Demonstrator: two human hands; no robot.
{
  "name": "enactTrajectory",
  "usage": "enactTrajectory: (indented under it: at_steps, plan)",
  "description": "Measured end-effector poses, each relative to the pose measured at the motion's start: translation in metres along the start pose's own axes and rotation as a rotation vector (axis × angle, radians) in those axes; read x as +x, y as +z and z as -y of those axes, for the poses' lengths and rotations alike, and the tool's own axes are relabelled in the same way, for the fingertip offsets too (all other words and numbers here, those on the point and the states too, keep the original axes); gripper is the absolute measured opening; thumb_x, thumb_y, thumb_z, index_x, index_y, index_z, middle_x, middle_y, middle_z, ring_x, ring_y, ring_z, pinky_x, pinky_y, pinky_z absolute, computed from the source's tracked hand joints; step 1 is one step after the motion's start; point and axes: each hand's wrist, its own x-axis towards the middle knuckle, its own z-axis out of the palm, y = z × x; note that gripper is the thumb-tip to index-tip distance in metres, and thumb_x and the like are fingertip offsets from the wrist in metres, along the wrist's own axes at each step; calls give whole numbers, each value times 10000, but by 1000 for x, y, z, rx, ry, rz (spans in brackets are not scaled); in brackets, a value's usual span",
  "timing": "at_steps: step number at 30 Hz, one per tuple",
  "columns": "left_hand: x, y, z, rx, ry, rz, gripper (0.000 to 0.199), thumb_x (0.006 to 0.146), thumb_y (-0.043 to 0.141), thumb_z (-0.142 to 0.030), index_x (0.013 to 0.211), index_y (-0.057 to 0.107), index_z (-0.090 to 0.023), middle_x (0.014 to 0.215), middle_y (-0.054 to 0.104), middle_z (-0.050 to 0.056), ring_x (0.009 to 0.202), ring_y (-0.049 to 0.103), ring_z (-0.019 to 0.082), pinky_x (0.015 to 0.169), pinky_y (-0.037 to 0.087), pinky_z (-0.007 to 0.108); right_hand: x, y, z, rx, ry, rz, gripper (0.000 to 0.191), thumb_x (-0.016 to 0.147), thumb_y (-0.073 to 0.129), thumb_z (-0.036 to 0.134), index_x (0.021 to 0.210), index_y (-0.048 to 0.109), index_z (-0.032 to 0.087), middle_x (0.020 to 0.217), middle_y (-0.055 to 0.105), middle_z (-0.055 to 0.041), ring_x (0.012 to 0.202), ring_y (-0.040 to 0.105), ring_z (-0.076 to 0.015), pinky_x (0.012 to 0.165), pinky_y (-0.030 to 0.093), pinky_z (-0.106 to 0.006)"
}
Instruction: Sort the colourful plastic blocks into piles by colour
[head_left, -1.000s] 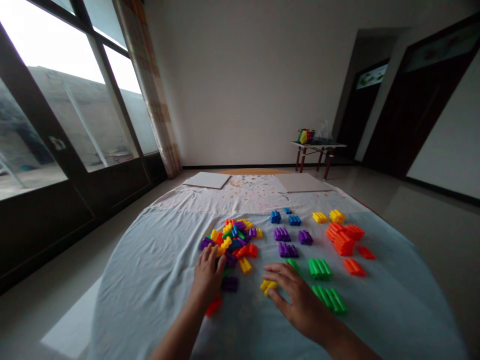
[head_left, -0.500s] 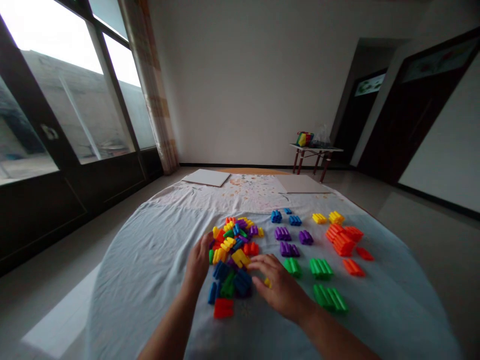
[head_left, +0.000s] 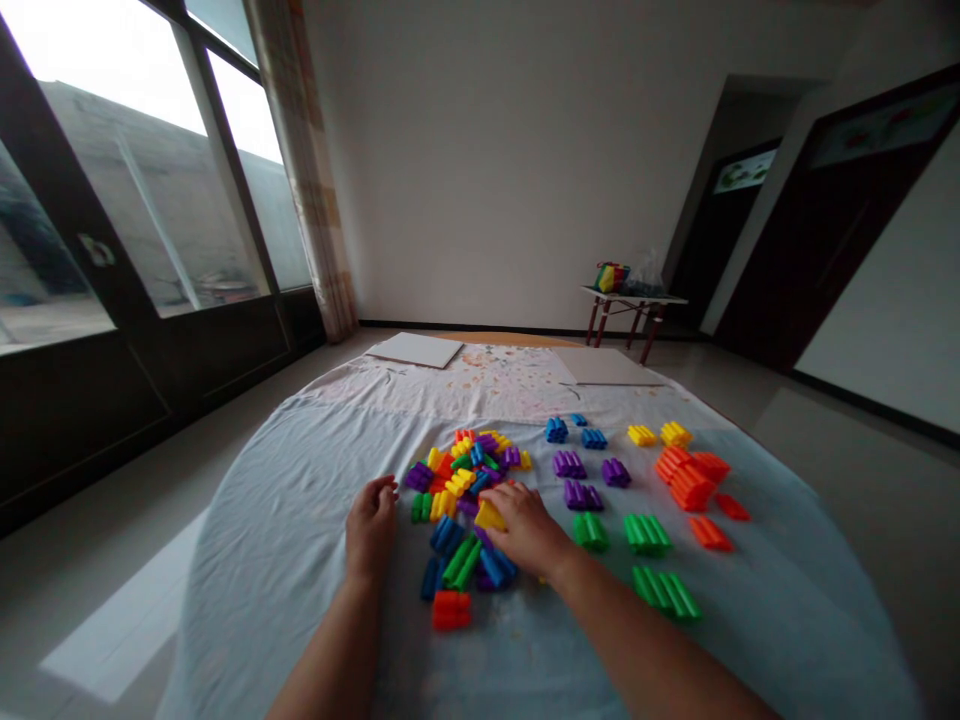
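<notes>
My right hand (head_left: pixel 525 528) reaches over the near side of a mixed pile of plastic building blocks, its fingers closed on a yellow block (head_left: pixel 490 516). To the left of the pile, my left hand (head_left: pixel 370 530) rests by the cloth with loosely bent fingers and nothing visible in it. A purple block (head_left: pixel 418 476) and a green block (head_left: pixel 421 508) lie closest to it. Below the right hand are blue blocks (head_left: pixel 498 568), a long green block (head_left: pixel 461 562) and a red-orange block (head_left: pixel 451 610) at the pile's near end.
Colour groups lie to the right: blue (head_left: pixel 556 430), purple (head_left: pixel 582 495), green (head_left: pixel 647 535), yellow (head_left: pixel 675 434) and orange blocks (head_left: pixel 691 487). Two flat boards (head_left: pixel 416 350) (head_left: pixel 607 367) lie at the far side of the cloth-covered table (head_left: pixel 292 500). Behind stands a small table (head_left: pixel 634 296).
My left hand has drawn away from the pile to the left, uncovering a purple block. My right hand has moved forward and left and taken hold of the yellow block.
</notes>
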Motion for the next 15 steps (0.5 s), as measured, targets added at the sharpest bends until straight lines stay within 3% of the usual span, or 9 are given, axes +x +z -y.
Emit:
enactTrajectory:
  at_steps: [7,9,12,15]
  plan:
    - [2,0,-1,35,-28,25,403,697,432,-430,931,641,-177,857,678,79,809,628,232,722,479,326,-10,-9,-22,51,-258,61,533,707,478,7,1204,571,177,1231,593,-71,1154,490,-190,1026,341,-360]
    - [2,-1,-3,43,-41,30,407,687,433,-435,924,643,-180,849,679,77,807,629,233,710,480,320,-11,-8,-22,57,-226,-11,465,729,506,47,1174,584,158,1220,585,-92,1138,501,-187,1013,360,-336]
    - [3,-3,-4,49,-62,41,420,672,438,-447,926,642,-181,830,682,72,788,632,235,678,482,315,-15,-10,-14,17,-54,-147,315,787,589,269,1079,620,154,1074,616,-101,1042,546,-208,936,422,-329]
    - [6,-5,-2,63,-80,46,446,654,455,-470,935,641,-178,779,680,67,762,633,246,631,479,315,-17,-12,-7,-75,67,-105,332,775,611,427,976,645,165,972,631,-98,970,576,-236,878,455,-353]
